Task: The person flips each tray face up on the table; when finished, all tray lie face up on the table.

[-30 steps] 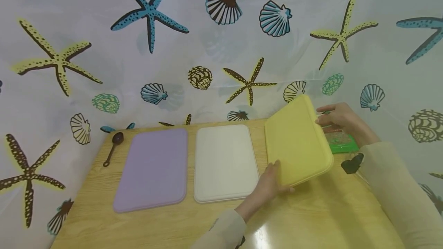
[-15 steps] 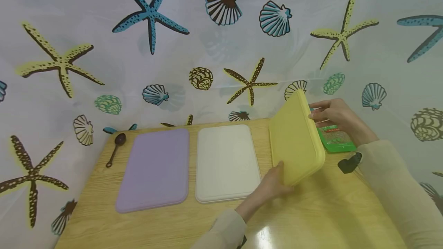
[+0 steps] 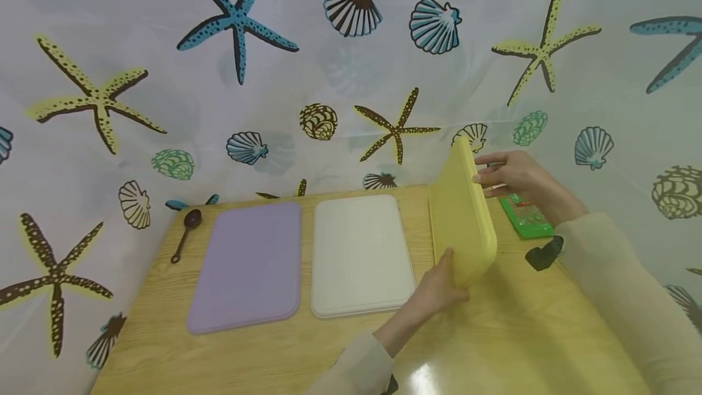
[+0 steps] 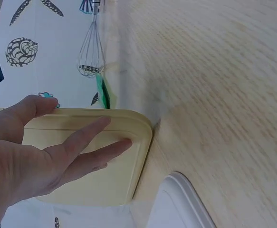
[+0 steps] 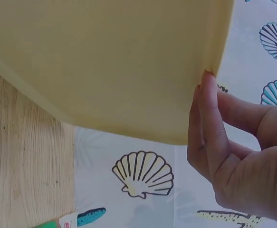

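Observation:
A yellow tray [image 3: 460, 212] stands tilted nearly on its long side at the right of the table, in the head view. My left hand [image 3: 436, 288] holds its near lower edge, the thumb on the left face. In the left wrist view, fingers [image 4: 83, 137] of that hand lie along the tray face [image 4: 100, 175] and the thumb is at the rim. My right hand [image 3: 521, 178] pinches the raised far edge. The right wrist view has its fingertips [image 5: 207, 85] at the tray's side and the broad inner face [image 5: 114, 61]. Behind the tray lies a green packet [image 3: 528, 217], partly hidden.
A white tray [image 3: 362, 255] and a purple tray [image 3: 249, 267] lie flat to the left. A dark brown spoon [image 3: 187, 233] lies at the table's far left. The left wrist view also has a wire whisk [image 4: 91, 52]. A patterned curtain [image 3: 329, 66] hangs behind the table.
The yellow tray has swung more upright, its raised edge moving left, so it now appears nearly edge-on. My right hand has moved left with it; the left hand has stayed near the lower edge.

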Demonstrator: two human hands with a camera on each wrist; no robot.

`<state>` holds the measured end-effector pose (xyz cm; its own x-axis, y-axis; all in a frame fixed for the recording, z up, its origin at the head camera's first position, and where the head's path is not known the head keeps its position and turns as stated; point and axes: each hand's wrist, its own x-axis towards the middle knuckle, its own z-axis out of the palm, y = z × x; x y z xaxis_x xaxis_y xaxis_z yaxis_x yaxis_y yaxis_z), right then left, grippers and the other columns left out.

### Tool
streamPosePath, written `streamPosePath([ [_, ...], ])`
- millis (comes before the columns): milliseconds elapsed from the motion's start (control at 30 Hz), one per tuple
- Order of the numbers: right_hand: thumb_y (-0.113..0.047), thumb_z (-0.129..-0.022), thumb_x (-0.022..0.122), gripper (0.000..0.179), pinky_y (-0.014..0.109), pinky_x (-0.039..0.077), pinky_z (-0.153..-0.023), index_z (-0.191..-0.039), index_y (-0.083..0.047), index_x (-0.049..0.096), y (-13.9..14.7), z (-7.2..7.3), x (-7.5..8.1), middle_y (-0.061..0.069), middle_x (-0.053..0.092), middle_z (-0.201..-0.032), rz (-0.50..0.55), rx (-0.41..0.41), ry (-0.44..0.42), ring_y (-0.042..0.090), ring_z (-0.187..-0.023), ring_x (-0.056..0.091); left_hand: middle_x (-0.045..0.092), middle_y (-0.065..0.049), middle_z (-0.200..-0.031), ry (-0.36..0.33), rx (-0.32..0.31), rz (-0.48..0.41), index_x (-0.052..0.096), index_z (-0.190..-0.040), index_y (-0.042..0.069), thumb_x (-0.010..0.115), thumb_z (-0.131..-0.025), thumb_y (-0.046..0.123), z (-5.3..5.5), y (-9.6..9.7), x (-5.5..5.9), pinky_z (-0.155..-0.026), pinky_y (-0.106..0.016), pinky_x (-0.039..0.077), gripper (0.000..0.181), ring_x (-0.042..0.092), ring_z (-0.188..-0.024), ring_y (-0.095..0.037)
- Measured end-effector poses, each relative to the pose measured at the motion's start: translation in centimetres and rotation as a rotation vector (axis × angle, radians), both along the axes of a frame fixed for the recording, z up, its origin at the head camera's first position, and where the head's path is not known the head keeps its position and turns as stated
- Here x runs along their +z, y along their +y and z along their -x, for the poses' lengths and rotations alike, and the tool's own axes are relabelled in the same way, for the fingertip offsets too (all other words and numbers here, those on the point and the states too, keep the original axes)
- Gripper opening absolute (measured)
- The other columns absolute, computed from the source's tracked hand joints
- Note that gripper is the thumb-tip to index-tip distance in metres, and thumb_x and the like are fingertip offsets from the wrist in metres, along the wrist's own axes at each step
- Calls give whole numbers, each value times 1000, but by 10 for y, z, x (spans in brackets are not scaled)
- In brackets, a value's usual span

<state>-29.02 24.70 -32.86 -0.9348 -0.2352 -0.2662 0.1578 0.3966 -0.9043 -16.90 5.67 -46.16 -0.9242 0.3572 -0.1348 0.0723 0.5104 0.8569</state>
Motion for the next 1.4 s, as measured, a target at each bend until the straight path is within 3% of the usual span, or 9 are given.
streamPosePath([
  [133, -11, -94, 63, 62, 33, 58, -82, -148, -4, 34, -9, 1, 4, 23, 43, -133, -1, -2, 0, 12, -91, 64, 49, -21, -139, -18, -1, -87, 20, -153, 6, 72, -76, 4, -4, 0, 16, -45, -16, 41, 92, 44, -52, -8],
  [233, -11, -94, 63, 61, 35, 57, -83, -148, -4, 35, -17, 2, 6, 22, 45, -131, 7, -2, 8, 15, -91, 65, 67, -13, -103, -38, -16, -150, 17, -154, 8, 70, -80, 4, -6, -2, 30, -40, -13, 34, 91, 39, -45, -6],
  [367, -9, -93, 63, 60, 36, 57, -83, -146, -3, 37, -27, 4, 7, 21, 48, -126, 26, -2, 25, 15, -90, 65, 58, -3, -75, -40, -24, -193, 15, -155, 10, 68, -83, 6, -8, -7, 49, -38, -14, 29, 89, 34, -40, -8],
  [500, -7, -92, 64, 58, 34, 58, -80, -144, -1, 40, -36, 4, 4, 21, 51, -122, 53, -9, 15, 15, -86, 66, 53, -9, -136, -43, 33, -151, 18, -154, 11, 72, -83, 20, -10, -14, 64, -62, -30, 53, 90, 62, -81, -19],
  [600, -6, -92, 63, 57, 35, 58, -80, -144, 2, 40, -43, 4, 0, 22, 53, -120, 84, -11, -1, 15, -84, 68, 39, -9, -151, -81, 61, -172, 17, -155, 11, 72, -83, 28, -11, -19, 70, -89, -43, 52, 91, 61, -108, -28],
  [733, -5, -93, 63, 55, 37, 57, -82, -142, 4, 40, -51, 4, -2, 23, 54, -121, 107, -6, -6, 16, -84, 69, 34, -17, -152, -116, 78, -311, 13, -155, 10, 68, -87, 26, -10, -27, 78, -83, -40, 57, 89, 69, -92, -29],
  [900, -6, -92, 65, 56, 37, 57, -82, -141, 4, 42, -61, 4, 1, 28, 55, -124, 102, 6, -7, 17, -86, 69, 30, -25, -151, -110, 91, -421, 11, -155, 8, 67, -89, 18, -7, -34, 87, -74, -38, 60, 87, 61, -110, -38],
  [1033, -4, -90, 65, 55, 35, 58, -79, -140, 4, 44, -67, 6, 1, 26, 60, -121, 110, -6, -26, 17, -84, 70, 28, -23, -153, -102, 90, -427, 11, -155, 8, 70, -88, 14, -6, -36, 89, -76, -36, 59, 89, 56, -117, -37],
  [1400, -5, -91, 65, 50, 36, 60, -74, -138, 0, 48, -79, 3, -8, 19, 63, -112, 97, 8, -48, 17, -80, 68, 34, -22, -150, -82, 112, -365, 22, -153, 12, 75, -84, 16, -9, -39, 82, -81, -34, 57, 88, 70, -85, -20],
])
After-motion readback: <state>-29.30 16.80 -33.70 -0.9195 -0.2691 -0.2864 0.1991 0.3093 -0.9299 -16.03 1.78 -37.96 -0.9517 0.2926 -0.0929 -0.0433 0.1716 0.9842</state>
